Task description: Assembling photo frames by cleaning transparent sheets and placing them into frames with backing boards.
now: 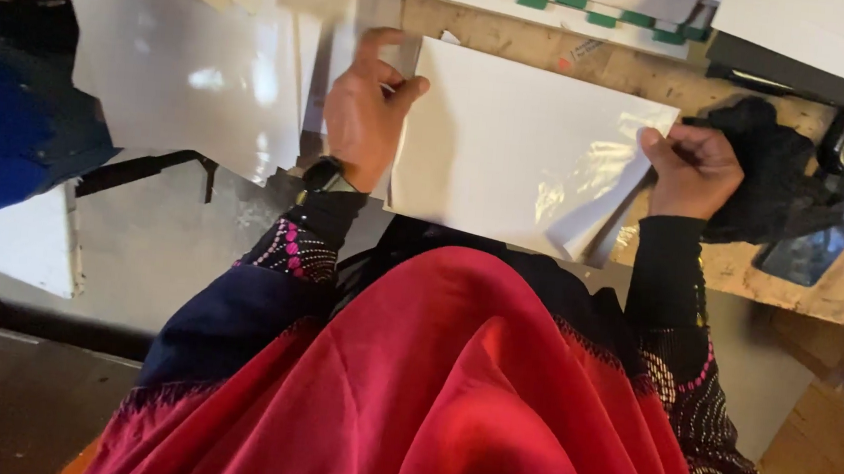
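While a big shiny white sheet (520, 144) is pinched by the right hand (693, 168) and pressed flat by the open left hand (367, 107), a black cloth (773, 179) and more white sheets (194, 69) are seen nearby.

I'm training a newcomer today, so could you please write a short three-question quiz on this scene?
1. True or false: the left hand rests on the white sheet's left edge.
2. Which hand pinches the sheet's right corner?
3. What lies just right of the right hand: (a) black cloth, (b) scissors, (c) cup?

Key: 1 true. 2 the right hand. 3 (a).
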